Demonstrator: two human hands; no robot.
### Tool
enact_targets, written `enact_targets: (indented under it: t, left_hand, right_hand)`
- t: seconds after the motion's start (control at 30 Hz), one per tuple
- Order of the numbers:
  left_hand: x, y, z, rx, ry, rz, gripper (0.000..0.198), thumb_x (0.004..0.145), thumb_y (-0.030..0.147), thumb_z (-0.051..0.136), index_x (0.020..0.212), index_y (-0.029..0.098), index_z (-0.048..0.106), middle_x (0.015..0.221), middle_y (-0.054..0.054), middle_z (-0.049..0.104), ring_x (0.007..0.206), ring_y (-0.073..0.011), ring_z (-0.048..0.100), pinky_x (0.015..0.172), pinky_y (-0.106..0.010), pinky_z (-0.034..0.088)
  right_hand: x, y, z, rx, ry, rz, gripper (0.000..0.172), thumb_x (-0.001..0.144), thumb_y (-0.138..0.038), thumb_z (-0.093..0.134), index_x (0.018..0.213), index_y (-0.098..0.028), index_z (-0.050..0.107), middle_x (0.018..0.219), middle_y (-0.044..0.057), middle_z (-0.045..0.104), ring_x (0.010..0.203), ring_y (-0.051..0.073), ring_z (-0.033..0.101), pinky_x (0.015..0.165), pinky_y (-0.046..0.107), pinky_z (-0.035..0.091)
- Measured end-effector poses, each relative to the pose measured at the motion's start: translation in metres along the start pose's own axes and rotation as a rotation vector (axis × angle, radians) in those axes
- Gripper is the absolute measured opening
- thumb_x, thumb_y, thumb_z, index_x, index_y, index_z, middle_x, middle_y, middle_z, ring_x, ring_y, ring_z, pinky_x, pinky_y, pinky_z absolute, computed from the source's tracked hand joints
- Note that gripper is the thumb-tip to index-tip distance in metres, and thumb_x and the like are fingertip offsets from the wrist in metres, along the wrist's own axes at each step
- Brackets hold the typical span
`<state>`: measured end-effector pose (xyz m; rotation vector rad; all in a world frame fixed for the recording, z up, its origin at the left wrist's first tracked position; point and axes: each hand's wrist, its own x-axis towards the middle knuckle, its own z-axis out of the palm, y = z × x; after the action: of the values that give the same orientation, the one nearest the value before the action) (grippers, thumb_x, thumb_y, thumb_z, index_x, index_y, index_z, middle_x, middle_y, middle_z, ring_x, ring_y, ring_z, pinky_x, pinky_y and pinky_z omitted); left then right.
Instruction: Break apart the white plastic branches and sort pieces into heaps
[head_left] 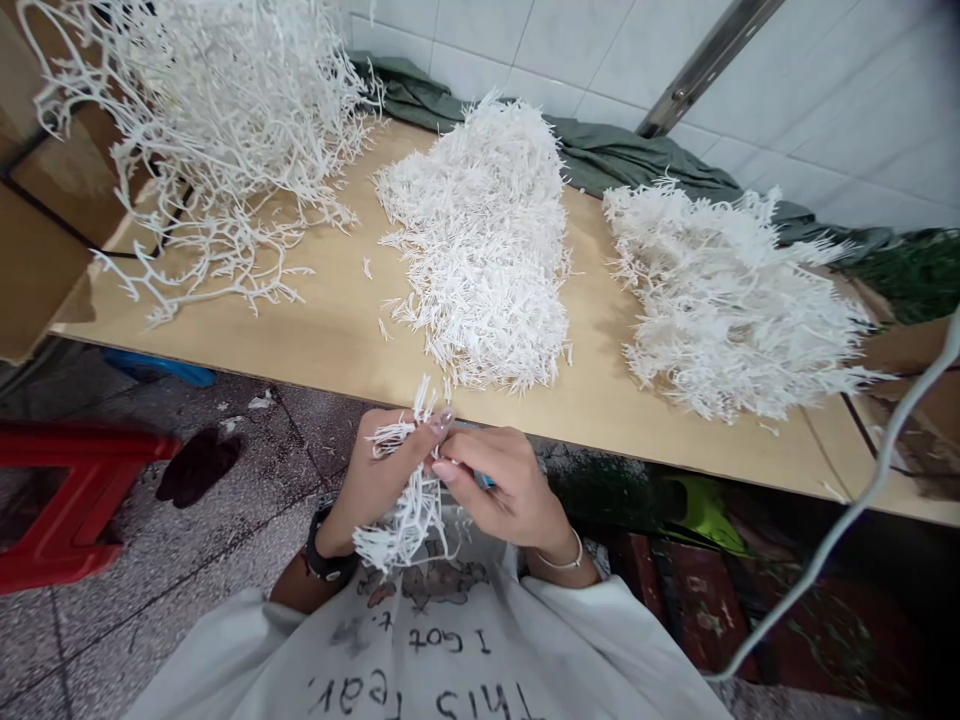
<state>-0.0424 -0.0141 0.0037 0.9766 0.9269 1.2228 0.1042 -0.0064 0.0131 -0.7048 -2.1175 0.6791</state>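
Observation:
A white branched plastic sprig [409,525] hangs from my left hand [394,465], whose thumb and fingers are closed round its stem. My right hand [502,480] is pinched against the same sprig, its thumb and forefinger meeting near my left thumb. What lies between those fingertips is too small to make out. Beyond my hands, a heap of small white pieces [495,240] covers the middle of the wooden table [322,310]. On the right lies a pile of fuller white sprigs [735,300]. Tangled white branches [225,110] rise at the left.
A red stool [67,500] stands on the speckled floor at the left. Dark green cloth [637,155] runs along the tiled wall behind the table. A pale cable [840,530] crosses the right side. Cardboard boxes flank both table ends.

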Motion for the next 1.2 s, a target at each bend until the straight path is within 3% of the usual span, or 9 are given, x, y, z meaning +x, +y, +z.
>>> enact_targets:
  t: [0.37,0.53,0.6,0.67,0.8,0.9,1.0,1.1,1.2]
  left_hand:
    - [-0.009,-0.015,0.018,-0.346,-0.269,-0.260,0.060,0.079,0.061,0.060,0.044,0.017,0.039,0.039,0.003,0.038,0.036,-0.0062,0.032,0.037,-0.022,0.024]
    - [-0.004,-0.007,0.009,-0.459,-0.285,-0.304,0.062,0.075,0.065,0.061,0.044,0.020,0.033,0.040,0.007,0.023,0.035,-0.0059,0.020,0.031,-0.020,0.021]
    - [-0.005,-0.004,0.004,-0.396,-0.230,-0.214,0.061,0.077,0.062,0.061,0.043,0.019,0.035,0.041,0.006,0.022,0.037,-0.0064,0.021,0.034,-0.021,0.023]
    - [-0.008,-0.004,0.000,-0.274,-0.264,-0.166,0.055,0.078,0.059,0.063,0.047,0.018,0.043,0.042,0.005,0.029,0.040,-0.0075,0.028,0.038,-0.023,0.025]
    - [-0.013,-0.004,-0.003,-0.153,-0.380,-0.157,0.038,0.074,0.047,0.073,0.062,0.016,0.055,0.054,0.003,0.046,0.048,-0.0084,0.038,0.046,-0.024,0.030]
    - [-0.014,-0.001,-0.002,-0.063,-0.331,-0.145,0.030,0.077,0.040,0.072,0.068,0.016,0.057,0.058,0.003,0.051,0.051,-0.0082,0.040,0.051,-0.022,0.033]
    - [-0.012,0.004,-0.001,0.042,-0.318,-0.140,0.030,0.085,0.040,0.062,0.069,0.015,0.058,0.060,0.001,0.054,0.054,-0.0088,0.043,0.053,-0.022,0.035]
    - [-0.008,0.007,-0.002,0.121,-0.408,-0.143,0.040,0.090,0.044,0.054,0.062,0.015,0.056,0.058,0.000,0.054,0.052,-0.0088,0.044,0.051,-0.022,0.034]
    - [-0.007,0.009,-0.006,0.143,-0.427,-0.218,0.044,0.089,0.046,0.055,0.058,0.014,0.054,0.053,0.001,0.051,0.048,-0.0085,0.044,0.047,-0.021,0.033]
  right_hand:
    - [0.000,0.011,0.024,0.673,0.269,-0.126,0.039,0.086,-0.028,0.053,0.050,-0.019,0.043,0.036,-0.006,0.041,0.030,0.004,0.038,0.034,0.017,0.029]
    - [-0.002,0.008,0.012,1.123,0.448,-0.265,0.039,0.091,-0.024,0.036,0.056,-0.021,0.019,0.034,-0.011,0.014,0.025,0.003,0.010,0.029,0.017,0.015]
    - [0.000,0.011,-0.004,0.956,0.527,-0.213,0.040,0.095,-0.028,0.031,0.057,-0.021,0.022,0.038,-0.010,0.013,0.028,0.005,0.010,0.031,0.020,0.014]
    - [0.004,0.020,-0.022,0.482,0.553,-0.029,0.043,0.098,-0.033,0.030,0.057,-0.021,0.032,0.044,-0.006,0.024,0.035,0.007,0.022,0.038,0.023,0.021]
    - [0.021,0.054,-0.052,-0.539,0.433,0.394,0.022,0.095,-0.032,0.042,0.081,-0.019,0.053,0.071,0.004,0.051,0.065,0.016,0.048,0.064,0.032,0.038]
    - [0.029,0.069,-0.058,-0.791,0.401,0.443,0.025,0.088,-0.028,0.051,0.108,-0.013,0.055,0.107,0.016,0.058,0.102,0.029,0.051,0.085,0.045,0.039]
    - [0.027,0.059,-0.051,-0.519,0.418,0.281,0.028,0.093,-0.034,0.046,0.114,-0.017,0.054,0.114,0.013,0.058,0.105,0.024,0.053,0.087,0.042,0.043]
    - [0.019,0.037,-0.039,-0.034,0.131,0.053,0.043,0.095,-0.053,0.037,0.114,-0.019,0.055,0.110,0.010,0.060,0.099,0.019,0.057,0.080,0.035,0.047]
    - [0.013,0.023,-0.030,0.148,-0.121,-0.073,0.044,0.093,-0.055,0.041,0.104,-0.016,0.056,0.097,0.009,0.060,0.089,0.017,0.057,0.075,0.032,0.048]
